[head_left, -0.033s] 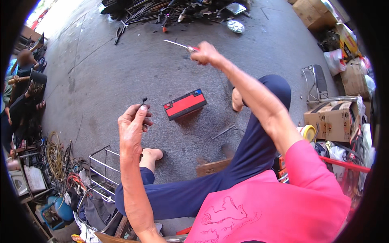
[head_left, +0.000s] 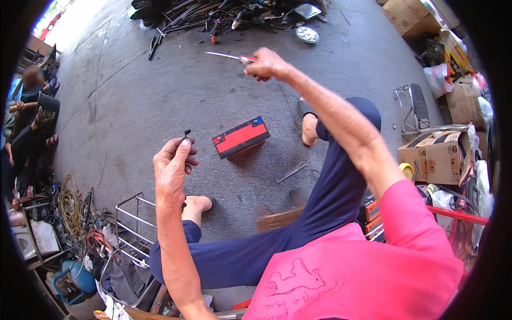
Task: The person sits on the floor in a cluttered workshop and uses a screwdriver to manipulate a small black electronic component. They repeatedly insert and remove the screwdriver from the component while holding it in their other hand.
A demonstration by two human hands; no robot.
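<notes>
Out in front, a slight shift and a wide gap

Raised well forward, the right hand (head_left: 266,65) is closed around a red-handled knife (head_left: 229,56), by the look of it; a moment ago it was a touch lower, and the blade tip has edged leftward. The left hand (head_left: 172,165), barely changed, pinches a small black piece (head_left: 187,132) between thumb and fingers. With blade and piece well apart, I'd judge nothing is being cut right now. Below, the red-and-black battery (head_left: 241,137) sits on the floor (head_left: 160,80), roughly between the person's feet (head_left: 309,130), touched by neither hand. Off to the right stands a cardboard box (head_left: 440,160) beside a yellow-lidded tub (head_left: 407,169); from here I can't see inside either.
</notes>
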